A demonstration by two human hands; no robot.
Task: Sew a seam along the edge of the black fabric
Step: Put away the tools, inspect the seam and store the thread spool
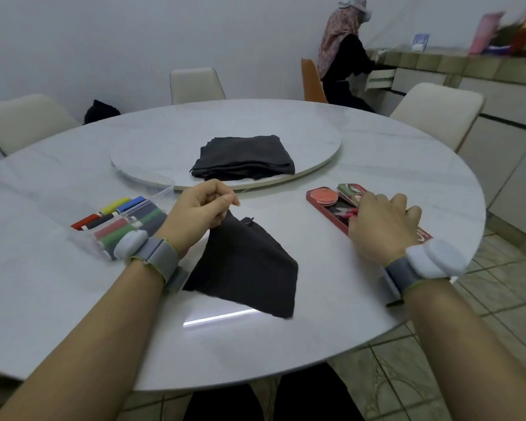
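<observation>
Left hand (201, 208) pinching black fabric (249, 268), right hand (380, 227) over red kit (324, 204), grip unclear

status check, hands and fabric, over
Left hand pinches black fabric corner plus needle. Right hand reaching into red sewing kit, grip unclear. Nothing lying on the fabric.

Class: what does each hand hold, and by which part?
Left hand pinches the black fabric by its top corner, plus a needle. Right hand is over the red sewing kit; grip hidden.
</observation>
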